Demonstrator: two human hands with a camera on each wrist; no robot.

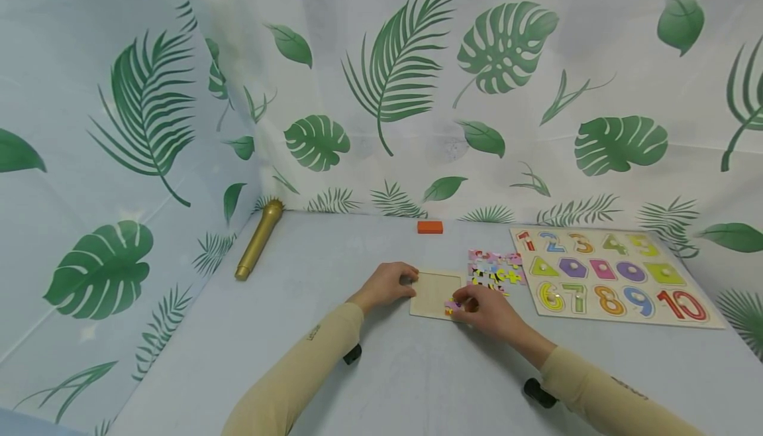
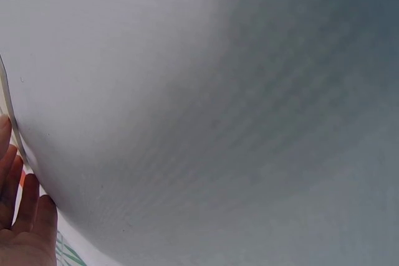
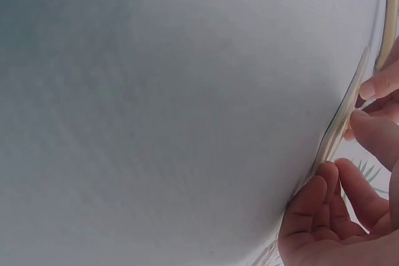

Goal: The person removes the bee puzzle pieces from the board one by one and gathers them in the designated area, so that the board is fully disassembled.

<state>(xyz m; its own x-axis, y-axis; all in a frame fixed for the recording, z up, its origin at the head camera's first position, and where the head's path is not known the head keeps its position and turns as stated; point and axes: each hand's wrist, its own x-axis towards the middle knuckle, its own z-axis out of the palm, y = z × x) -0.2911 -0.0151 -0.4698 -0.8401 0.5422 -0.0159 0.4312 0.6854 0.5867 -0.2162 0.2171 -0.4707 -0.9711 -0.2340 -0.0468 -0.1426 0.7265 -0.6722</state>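
A small, square wooden puzzle tray (image 1: 434, 283) lies flat on the table in the head view, its floor mostly bare. My left hand (image 1: 389, 283) holds its left edge, thumb and forefinger at the rim; the left wrist view catches only those fingers (image 2: 28, 207) at its border. Over the tray's lower right corner, my right hand (image 1: 485, 310) pinches a colourful jigsaw piece (image 1: 450, 305) in purple and orange, partly covered by the fingertips. In the right wrist view the right hand's curled fingers (image 3: 305, 207) lie along the tray's edge (image 3: 341, 119).
Behind my right hand lie several interlocked jigsaw pieces (image 1: 491, 267). To their right is a number-and-shape peg board (image 1: 596, 277). An orange block (image 1: 430, 227) sits near the back wall, and a gold microphone-shaped stick (image 1: 257, 244) lies at the left. Leaf-patterned cloth (image 1: 381, 171) encloses the table.
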